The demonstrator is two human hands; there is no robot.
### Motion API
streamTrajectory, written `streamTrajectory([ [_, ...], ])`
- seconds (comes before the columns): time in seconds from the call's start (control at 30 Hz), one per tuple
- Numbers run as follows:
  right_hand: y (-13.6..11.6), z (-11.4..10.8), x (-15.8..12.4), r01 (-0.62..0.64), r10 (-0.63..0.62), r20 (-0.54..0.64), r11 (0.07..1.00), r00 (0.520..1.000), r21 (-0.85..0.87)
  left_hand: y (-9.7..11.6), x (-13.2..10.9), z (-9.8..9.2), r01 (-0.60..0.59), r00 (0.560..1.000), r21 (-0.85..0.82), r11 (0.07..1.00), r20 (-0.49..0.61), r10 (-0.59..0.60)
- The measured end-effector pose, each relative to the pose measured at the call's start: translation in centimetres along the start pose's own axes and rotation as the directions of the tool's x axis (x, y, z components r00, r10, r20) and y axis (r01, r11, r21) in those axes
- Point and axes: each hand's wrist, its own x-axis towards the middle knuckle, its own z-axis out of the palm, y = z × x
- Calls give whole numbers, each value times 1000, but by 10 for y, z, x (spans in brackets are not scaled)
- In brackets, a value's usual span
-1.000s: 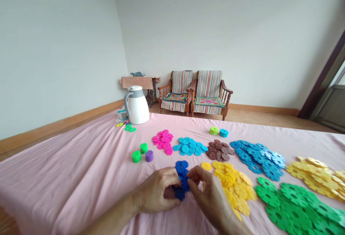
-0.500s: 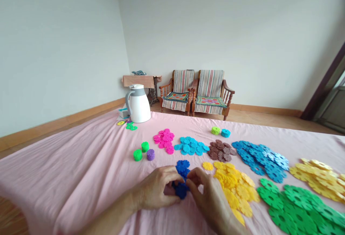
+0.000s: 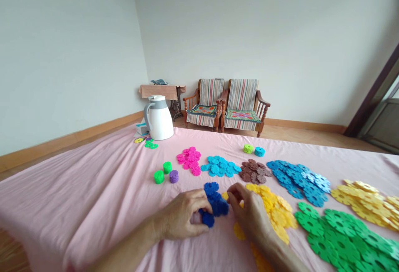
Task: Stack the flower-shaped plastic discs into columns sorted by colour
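Note:
My left hand curls its thumb and fingers around a dark blue flower-shaped disc at the near edge of a small dark blue pile. How many pieces it grips is hidden by the fingers. On the pile's right, the pinched fingertips of my right hand meet at a yellow flower-shaped disc, partly covered by them. Behind that hand spreads a heap of yellow discs, and one loose yellow disc peeks out beside the wrist.
Pink, light blue, brown, blue, pale yellow and green disc piles lie around. Short stacks, green and purple, stand left. A white jug is at the back left.
My right hand has shifted slightly right, away from my left. The dark blue discs have spread to the right, and a yellow disc now shows at my right fingertips.

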Motion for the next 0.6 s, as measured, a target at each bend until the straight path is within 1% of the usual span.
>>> streamTrajectory([
  [0.23, -5, 0, -2, 8, -8, 10, 1000, 1000, -13, 0, -1, -1, 34, 999, 27, 999, 27, -34],
  [0.47, -7, 0, -5, 24, -23, 17, 999, 1000, -33, -3, -2, -2, -5, 999, 22, 1000, 54, 4],
  [0.6, -7, 0, -6, 32, -32, 12, 997, 999, -63, -7, -4, -2, -8, 998, 2, 1000, 67, 7],
])
